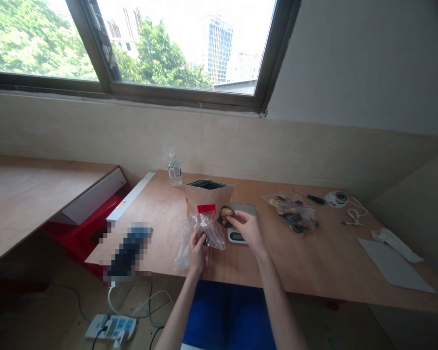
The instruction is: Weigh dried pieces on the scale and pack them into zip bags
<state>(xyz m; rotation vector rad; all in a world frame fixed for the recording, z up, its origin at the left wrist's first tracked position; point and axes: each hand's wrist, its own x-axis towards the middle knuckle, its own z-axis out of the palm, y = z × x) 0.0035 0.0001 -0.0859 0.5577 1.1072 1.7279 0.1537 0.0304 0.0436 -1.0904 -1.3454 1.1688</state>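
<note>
My right hand [245, 227] pinches a dark brown dried piece [226, 214], probably a mushroom, above a digital kitchen scale [241, 221]. My left hand [197, 251] grips the lower part of a clear zip bag with a red label [210, 231], which holds something dark. A kraft paper pouch with a black lining [207, 200] stands open behind both hands and hides the back of the scale. A crumpled clear plastic bag [183, 250] lies under my left hand.
A zip bag of dried pieces [294, 215], a green-handled screwdriver [314, 198], a tape roll [336, 198], a white cable [354, 217], and paper sheets [392, 265] lie on the wooden table [306, 262]. A water bottle [174, 169] stands at the back; a pixelated object [127, 253] lies at the left.
</note>
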